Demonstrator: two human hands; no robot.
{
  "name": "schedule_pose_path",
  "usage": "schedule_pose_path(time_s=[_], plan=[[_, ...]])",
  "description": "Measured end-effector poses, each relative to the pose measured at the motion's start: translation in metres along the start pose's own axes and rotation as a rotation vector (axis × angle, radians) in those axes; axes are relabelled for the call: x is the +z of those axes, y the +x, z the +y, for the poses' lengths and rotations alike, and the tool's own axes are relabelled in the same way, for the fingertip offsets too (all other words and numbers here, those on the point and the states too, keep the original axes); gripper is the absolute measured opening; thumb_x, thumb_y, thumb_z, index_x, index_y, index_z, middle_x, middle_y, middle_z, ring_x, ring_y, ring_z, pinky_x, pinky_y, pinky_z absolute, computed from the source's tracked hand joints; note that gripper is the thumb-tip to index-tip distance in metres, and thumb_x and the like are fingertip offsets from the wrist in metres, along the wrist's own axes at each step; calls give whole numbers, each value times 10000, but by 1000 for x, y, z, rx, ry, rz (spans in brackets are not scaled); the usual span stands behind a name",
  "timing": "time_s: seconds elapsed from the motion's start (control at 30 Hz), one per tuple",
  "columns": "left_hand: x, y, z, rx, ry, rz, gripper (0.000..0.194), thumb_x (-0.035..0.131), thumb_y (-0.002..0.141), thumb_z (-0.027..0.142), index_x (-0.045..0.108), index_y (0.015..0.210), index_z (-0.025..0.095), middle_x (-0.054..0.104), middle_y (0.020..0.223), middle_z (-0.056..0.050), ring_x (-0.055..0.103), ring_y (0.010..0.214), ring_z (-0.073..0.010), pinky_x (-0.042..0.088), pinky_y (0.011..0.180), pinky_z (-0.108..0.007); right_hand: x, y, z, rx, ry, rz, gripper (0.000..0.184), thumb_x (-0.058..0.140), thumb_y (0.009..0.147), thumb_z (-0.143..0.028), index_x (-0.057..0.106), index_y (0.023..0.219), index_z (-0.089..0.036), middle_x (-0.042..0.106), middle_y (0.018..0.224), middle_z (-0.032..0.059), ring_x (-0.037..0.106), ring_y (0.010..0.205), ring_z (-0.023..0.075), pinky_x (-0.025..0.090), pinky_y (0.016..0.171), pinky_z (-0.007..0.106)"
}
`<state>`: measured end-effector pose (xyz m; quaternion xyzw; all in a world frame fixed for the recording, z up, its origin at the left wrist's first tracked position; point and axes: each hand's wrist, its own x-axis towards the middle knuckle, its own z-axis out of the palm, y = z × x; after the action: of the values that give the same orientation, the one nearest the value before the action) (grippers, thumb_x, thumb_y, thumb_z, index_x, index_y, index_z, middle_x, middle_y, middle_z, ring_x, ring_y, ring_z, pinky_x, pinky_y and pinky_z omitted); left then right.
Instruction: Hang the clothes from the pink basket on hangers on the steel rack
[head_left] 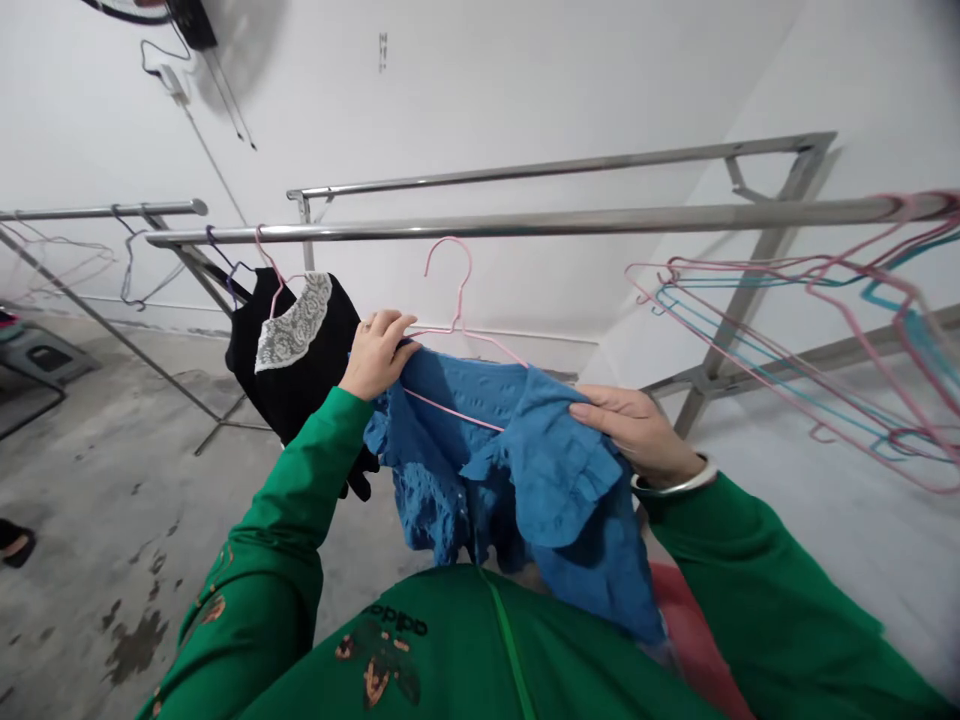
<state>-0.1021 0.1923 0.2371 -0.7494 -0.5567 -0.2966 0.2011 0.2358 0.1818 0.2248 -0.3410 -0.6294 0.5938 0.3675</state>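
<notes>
L hand (377, 352) closed on shoulder area of blue eyelet top (442, 470) + pink wire hanger (462, 298) inside it, fingers curled over, forearm in green sleeve (300, 480) angled up. R hand (634, 430) gripping ruffled part of top, palm down, arm out to the right, metal bangle (675, 487) on wrist. Top held in front of chest, betw. hands. Hook up, just below front steel rail (525, 222), not touching. Black top w/ lace collar (322, 370) hangs from rail on own hanger, right beside L hand/forearm, v. little room that side. Open gap right of R hand, then bunch of pink + blue hangers (750, 265) near rail end. Rear rail (562, 164) further back. Concrete floor (112, 500) open below, left.
</notes>
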Motion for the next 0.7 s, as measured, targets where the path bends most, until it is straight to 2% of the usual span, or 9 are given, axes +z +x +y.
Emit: schedule_pose_path(time_s=[0.07,0.13,0.23,0.33,0.47,0.57,0.7], plan=[[1,-15,-4,-69,22,121,366,477,922,344,562,1222,152,559,1187,-152,508,1135,-264,396,979,-420,16,17,-2,-32,35,1,343,775,650,-474,740,863,-207,696,755,48,634,638,166,526,652,302],[4,-38,-7,-119,14,236,324,458,931,306,565,1195,150,566,1159,-151,523,1121,-250,415,971,-409,34,36,-3,-61,64,-10,335,756,674,-453,731,872,-184,681,731,36,610,617,145,493,612,268],[11,-79,-7,-129,-21,285,250,451,932,241,578,1128,151,588,1082,-139,563,1047,-226,460,910,-377,65,66,-3,-139,49,-25,310,686,734,-426,709,870,-149,656,717,25,579,628,128,446,593,240],[23,-120,-5,-160,-78,225,211,455,925,203,587,1084,161,598,1042,-127,587,998,-216,489,863,-359,97,98,-1,-234,12,-27,297,593,782,-413,671,840,-133,609,683,6,520,603,110,412,586,232],[41,-165,2,-270,-216,83,201,431,930,205,602,1033,178,603,1039,-123,611,952,-202,523,820,-337,140,139,7,-373,-106,60,262,492,824,-376,580,728,-149,533,647,-10,473,609,106,393,607,232],[53,-189,9,-290,-306,-45,241,392,939,204,622,1010,196,613,1027,-119,624,920,-190,537,795,-317,172,159,15,-420,-231,101,264,423,861,-361,526,713,-169,517,654,-1,476,633,124,386,620,241],[61,-208,19,-229,-339,-223,276,400,932,221,651,1045,224,620,1023,-116,629,860,-191,550,733,-321,212,170,31,-422,-434,158,265,347,916,-334,504,760,-189,543,691,28,508,667,154,378,640,255]])
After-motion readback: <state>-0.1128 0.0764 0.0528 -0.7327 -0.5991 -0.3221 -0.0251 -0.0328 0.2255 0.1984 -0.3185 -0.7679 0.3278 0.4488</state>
